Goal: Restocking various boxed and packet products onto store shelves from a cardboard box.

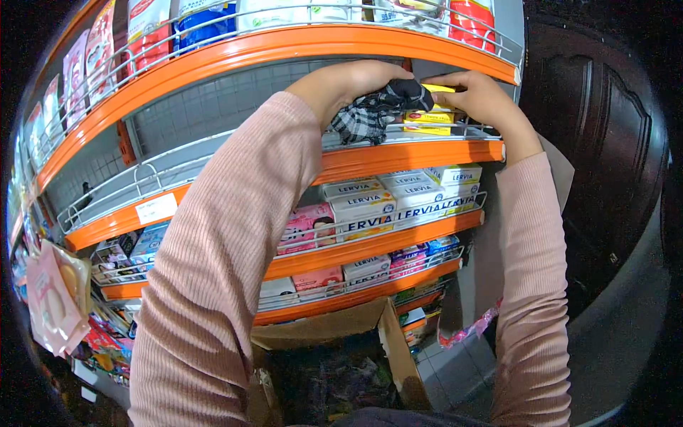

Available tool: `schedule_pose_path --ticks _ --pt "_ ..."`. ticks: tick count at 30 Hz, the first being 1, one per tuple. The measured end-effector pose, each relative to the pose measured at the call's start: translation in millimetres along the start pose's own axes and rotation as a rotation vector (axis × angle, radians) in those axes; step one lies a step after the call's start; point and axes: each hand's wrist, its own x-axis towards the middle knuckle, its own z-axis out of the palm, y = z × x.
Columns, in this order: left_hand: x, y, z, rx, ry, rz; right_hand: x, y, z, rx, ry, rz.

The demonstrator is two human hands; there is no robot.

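Observation:
My left hand [376,74] holds a bunched black-and-white checked cloth [363,120] over the wire rail of a shelf with an orange front edge [405,153]. My right hand [483,96] is at the right end of the same shelf, its thumb and fingers around a small yellow box [442,91]. Just beneath sits another yellow box [428,128], behind the rail. The cloth comes close to the yellow boxes and covers part of them. Both forearms wear pink ribbed sleeves.
Stacked white soap boxes [368,200] and a pink soap pack [307,229] fill the shelf below. Overhead, refill pouches [205,24] stand behind a wire rail. An open cardboard box [405,357] is low in front of me. A dark wooden door [592,133] stands right; hanging packets [56,304] are left.

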Motion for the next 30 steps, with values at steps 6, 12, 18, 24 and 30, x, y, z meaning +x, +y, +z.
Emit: schedule_pose_path --ticks 6,12,18,24,30 --pt "-2.7 1.6 -0.2 -0.01 -0.12 0.005 3.7 21.3 1.9 -0.041 0.101 -0.086" --pt "-7.8 4.1 3.1 -0.114 -0.115 -0.025 -1.6 21.4 -7.8 0.016 0.009 0.001" --pt "-20.3 17.9 11.5 -0.091 -0.108 -0.056 -6.0 25.5 -15.0 0.041 -0.01 0.052" --pt "-8.6 13.3 12.1 0.001 -0.088 -0.007 -10.1 38.8 -14.4 0.113 -0.008 -0.013" --pt "-7.1 11.4 10.6 -0.079 -0.158 -0.055 -11.1 45.9 -13.0 0.297 -0.045 -0.036"
